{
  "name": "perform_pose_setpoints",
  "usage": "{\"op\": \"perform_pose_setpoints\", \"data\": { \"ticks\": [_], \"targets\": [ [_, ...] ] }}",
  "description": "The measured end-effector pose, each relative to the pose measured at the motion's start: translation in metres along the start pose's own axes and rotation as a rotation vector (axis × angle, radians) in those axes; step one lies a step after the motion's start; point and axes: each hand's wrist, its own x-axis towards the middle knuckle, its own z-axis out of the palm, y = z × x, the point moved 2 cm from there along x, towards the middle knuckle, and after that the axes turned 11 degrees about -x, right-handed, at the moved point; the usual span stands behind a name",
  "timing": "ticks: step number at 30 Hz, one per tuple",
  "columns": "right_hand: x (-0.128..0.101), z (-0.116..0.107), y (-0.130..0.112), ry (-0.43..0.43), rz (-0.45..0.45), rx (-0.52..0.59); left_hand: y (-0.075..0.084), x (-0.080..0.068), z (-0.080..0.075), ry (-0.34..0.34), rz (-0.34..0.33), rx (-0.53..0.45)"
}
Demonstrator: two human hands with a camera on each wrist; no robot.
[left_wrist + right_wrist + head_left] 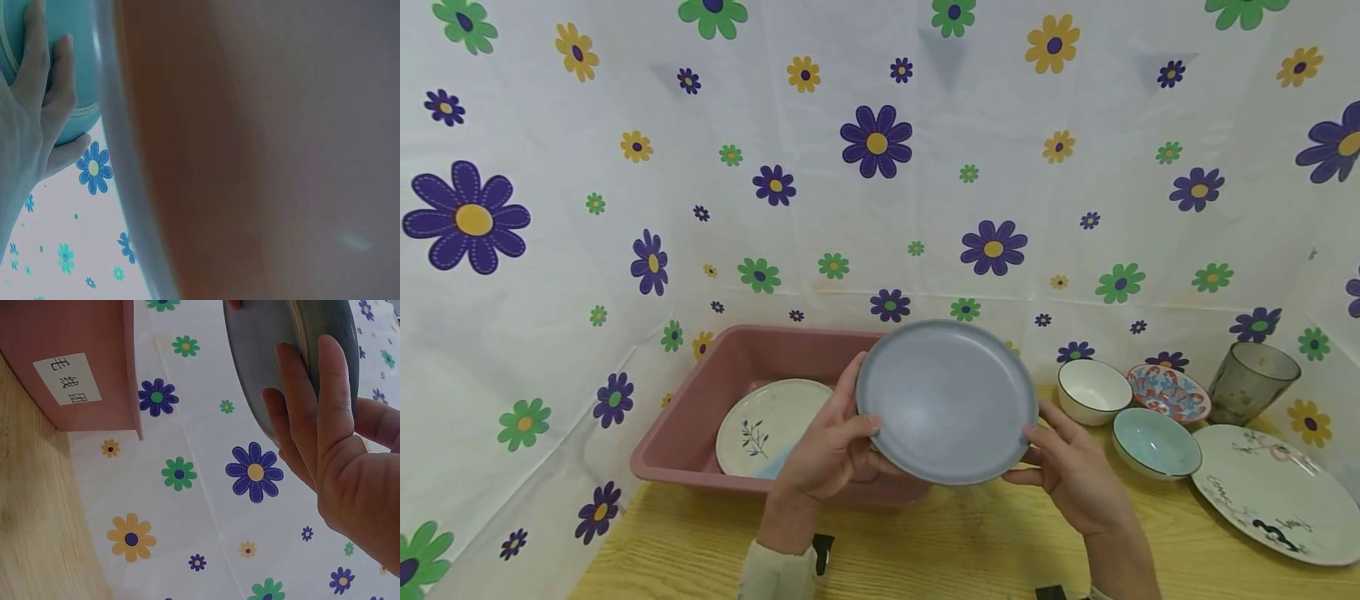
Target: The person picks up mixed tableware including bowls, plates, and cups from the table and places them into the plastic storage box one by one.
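A round grey-blue plate (951,408) is held up between both hands, tilted so its top faces the head camera. At its left rim my left hand (827,446) grips the edge, thumb on the upper face. Opposite it, my right hand (1071,471) grips the right rim, the thumb at the edge. From the right wrist view, fingers of the right hand (350,444) lie spread beneath the plate (259,369). In the left wrist view, the left hand's fingers (62,81) lie against the underside. Behind the left hand, a white plate with a plant design (741,421) lies in a pink basin (677,433).
On the right of the wooden table (970,542) are a white bowl (1093,392), a red patterned bowl (1168,392), a light blue bowl (1156,442), a smoky glass (1255,383) and a large oval decorated plate (1285,492). A flowered sheet (820,192) hangs behind.
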Motion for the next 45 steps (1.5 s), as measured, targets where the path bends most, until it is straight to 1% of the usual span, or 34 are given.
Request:
{"op": "perform_pose_setpoints", "data": {
  "ticks": [5,8,13,18,24,26,30,33,34,39,45],
  "targets": [
    [0.003,0.003,0.002,0.005,-0.001,-0.024,0.004,-0.001,-0.002,0.014,0.008,-0.001],
    [0.004,0.005,0.003,0.025,0.006,-0.042,0.007,-0.003,-0.004,0.016,0.005,-0.006],
    [0.006,0.01,0.004,0.081,0.029,-0.039,0.011,-0.004,-0.006,0.031,0.007,0.005],
    [0.011,0.018,0.003,0.128,0.036,-0.026,0.017,-0.004,-0.008,0.024,0.025,0.03],
    [0.024,0.028,0.004,0.206,0.029,-0.008,0.025,-0.003,-0.012,0.014,0.05,0.005],
    [0.027,0.029,0.007,0.22,0.019,-0.001,0.026,-0.003,-0.013,-0.003,0.056,-0.002],
    [0.033,0.032,0.015,0.254,0.026,0.022,0.027,-0.004,-0.016,0.014,0.061,0.006],
    [0.037,0.036,0.02,0.284,0.051,0.037,0.027,-0.007,-0.019,0.043,0.067,0.025],
    [0.037,0.038,0.022,0.291,0.054,0.038,0.027,-0.008,-0.02,0.043,0.073,0.028],
    [0.04,0.043,0.025,0.305,0.073,0.038,0.027,-0.012,-0.025,0.058,0.087,0.034],
    [0.042,0.048,0.025,0.298,0.1,0.036,0.031,-0.016,-0.027,0.088,0.087,0.045]
  ]
}}
